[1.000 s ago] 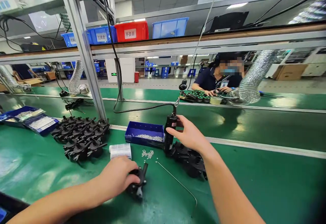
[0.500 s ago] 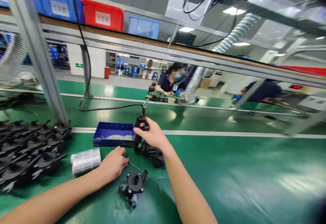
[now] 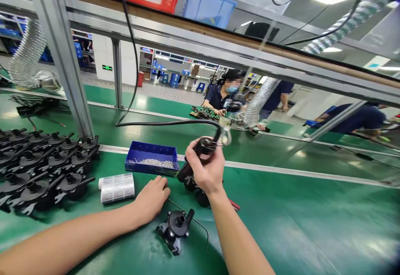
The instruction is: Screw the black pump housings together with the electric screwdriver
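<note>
My right hand (image 3: 206, 168) is wrapped round a black electric screwdriver (image 3: 200, 156), which tilts with its lower end down to the left, beside the blue tray. A black cord runs from its top. My left hand (image 3: 153, 198) rests on the green bench, fingers curled together at the end of a thin cable (image 3: 190, 216); the fingertips are partly hidden. Between my forearms stands a black pump-like part (image 3: 177, 227) with a round top, a side spout and screws at its rim. More black parts (image 3: 200, 193) lie partly hidden behind my right hand.
A blue tray (image 3: 131, 166) holds many small shiny metal pieces. Near it lies a roll of labels (image 3: 117, 188). Rows of similar black parts (image 3: 46, 162) fill the left side. A metal post (image 3: 67, 66) rises there. Beyond the bench, a person (image 3: 218, 93) sits at work.
My right hand has tilted the screwdriver from upright to a slant and turned to show its back. The view has shifted, so things appear farther right; my left hand stays by the cable.
</note>
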The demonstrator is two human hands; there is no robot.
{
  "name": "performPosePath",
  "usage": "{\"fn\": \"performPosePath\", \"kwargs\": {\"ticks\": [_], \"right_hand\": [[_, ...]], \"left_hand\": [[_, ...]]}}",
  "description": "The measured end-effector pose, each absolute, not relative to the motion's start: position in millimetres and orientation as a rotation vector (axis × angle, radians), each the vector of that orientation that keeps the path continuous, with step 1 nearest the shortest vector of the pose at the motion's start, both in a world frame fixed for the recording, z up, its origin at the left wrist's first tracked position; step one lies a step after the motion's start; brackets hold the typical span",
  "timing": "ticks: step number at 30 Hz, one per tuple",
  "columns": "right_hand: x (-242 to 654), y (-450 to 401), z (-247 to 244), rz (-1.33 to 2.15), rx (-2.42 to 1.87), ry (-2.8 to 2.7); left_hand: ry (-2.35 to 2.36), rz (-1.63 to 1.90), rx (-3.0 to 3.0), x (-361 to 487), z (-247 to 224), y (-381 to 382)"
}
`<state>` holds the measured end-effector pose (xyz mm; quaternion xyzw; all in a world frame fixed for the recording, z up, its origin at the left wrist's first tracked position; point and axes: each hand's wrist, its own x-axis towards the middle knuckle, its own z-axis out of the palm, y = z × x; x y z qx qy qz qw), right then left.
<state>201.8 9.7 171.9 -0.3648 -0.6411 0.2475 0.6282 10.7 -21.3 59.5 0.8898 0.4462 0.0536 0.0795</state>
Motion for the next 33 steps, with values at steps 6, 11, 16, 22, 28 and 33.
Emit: {"fn": "performPosePath", "kwargs": {"ticks": [6, 11, 16, 22, 28, 33], "right_hand": [[193, -26, 194, 0.873, -0.466, -1.271], [199, -40, 205, 1.032, -0.396, -1.277], [200, -45, 209, 1.053, -0.401, -1.301], [199, -41, 208, 1.133, -0.364, -1.307], [195, -40, 207, 1.19, -0.338, -1.33], [196, -43, 210, 1.211, -0.312, -1.335]], "left_hand": [[1.268, 0.173, 2.611, 13, 62, -21], [1.266, 0.14, 2.65, 16, 63, -20], [1.335, 0.167, 2.639, 9, 76, -15], [1.331, 0.212, 2.552, -1, 79, -6], [1.273, 0.201, 2.62, 6, 73, -11], [1.318, 0.108, 2.8, 13, 76, -24]]}}
